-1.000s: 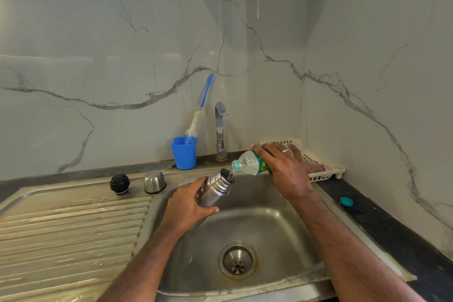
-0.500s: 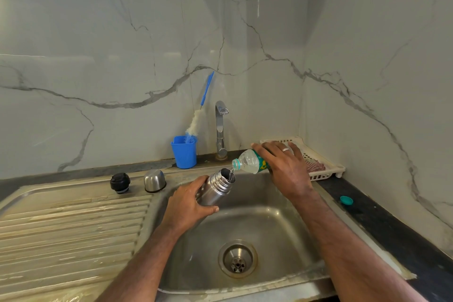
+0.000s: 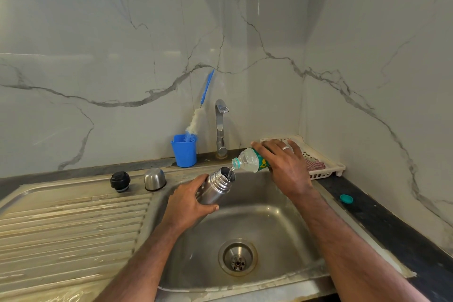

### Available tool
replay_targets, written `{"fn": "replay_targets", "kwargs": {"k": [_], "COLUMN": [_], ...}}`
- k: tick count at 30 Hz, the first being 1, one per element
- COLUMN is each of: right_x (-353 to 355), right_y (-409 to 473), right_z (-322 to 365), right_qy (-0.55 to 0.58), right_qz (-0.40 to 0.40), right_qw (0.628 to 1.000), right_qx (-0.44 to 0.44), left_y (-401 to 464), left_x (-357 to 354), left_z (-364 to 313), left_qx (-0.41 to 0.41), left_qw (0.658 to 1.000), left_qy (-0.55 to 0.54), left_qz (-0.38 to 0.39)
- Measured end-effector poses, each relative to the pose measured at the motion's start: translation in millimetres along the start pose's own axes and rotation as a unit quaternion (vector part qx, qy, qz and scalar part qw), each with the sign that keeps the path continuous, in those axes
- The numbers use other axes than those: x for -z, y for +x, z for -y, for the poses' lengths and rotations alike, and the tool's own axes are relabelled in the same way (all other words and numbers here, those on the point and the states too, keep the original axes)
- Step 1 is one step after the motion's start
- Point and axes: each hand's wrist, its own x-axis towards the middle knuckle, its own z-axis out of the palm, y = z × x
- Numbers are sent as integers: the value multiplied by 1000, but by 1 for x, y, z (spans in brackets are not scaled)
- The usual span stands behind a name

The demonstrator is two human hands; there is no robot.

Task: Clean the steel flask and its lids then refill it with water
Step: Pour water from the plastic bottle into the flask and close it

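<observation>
Little has shifted over the past second: both hands hold their pouring pose, the bottle's neck staying just above the flask's mouth. Over a stainless steel sink [image 3: 282, 223] set against marble-patterned wall panels, a person refills a steel flask [image 3: 215, 187] from a clear plastic bottle [image 3: 250, 160] with a green label. A ribbed draining board [image 3: 71, 230] runs to the left of the basin, and a white slatted tray [image 3: 321, 167] holding a striped cloth [image 3: 316, 164] sits at the back right corner, behind the right hand. That right hand [image 3: 285, 167] is wrapped over the tilted bottle, fingers curled across its body, a thin stream of water running into the flask's open, threaded mouth. Gripping the flask's lower body, the left hand [image 3: 187, 206] keeps it tilted above the basin, thumb across the front. A tap [image 3: 220, 127] rises behind, beside a blue cup [image 3: 184, 152] holding a bottle brush [image 3: 197, 120]. On the sink's back ledge rest the flask's steel cup lid [image 3: 155, 179] and black stopper [image 3: 120, 181], just apart. A teal bottle cap [image 3: 346, 199] lies on the dark counter at right.
</observation>
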Motion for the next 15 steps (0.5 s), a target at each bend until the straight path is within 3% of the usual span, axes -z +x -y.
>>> {"fn": "replay_targets", "kwargs": {"k": [15], "right_x": [1], "right_y": [0], "right_z": [-1], "right_qy": [4], "right_qz": [-16], "right_qw": [1000], "right_qx": [7], "left_y": [0], "left_x": [0], "left_z": [0], "left_qx": [-5], "left_qw": [1000], "left_qy": [3], "left_qz": [-5]}}
